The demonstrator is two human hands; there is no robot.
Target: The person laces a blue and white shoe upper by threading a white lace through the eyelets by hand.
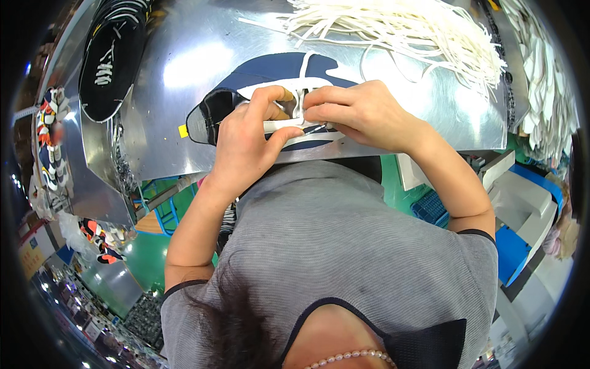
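Observation:
A navy and white shoe upper lies on its side on the metal table, its dark lined heel opening toward the left. My left hand is closed on its white lacing edge, thumb below and curled fingers above. From the right, my right hand pinches a white shoelace at the eyelets, fingertips close to the left thumb. The lace also crosses the upper's far side. A thin dark-and-light striped piece shows below the right fingertips; its kind is unclear. The right fingertips partly hide the lace.
A large heap of loose white laces lies at the back right of the metal table. A black shoe upper with white lacing sits at the far left. More white laces hang at the right. A yellow tag lies by the heel.

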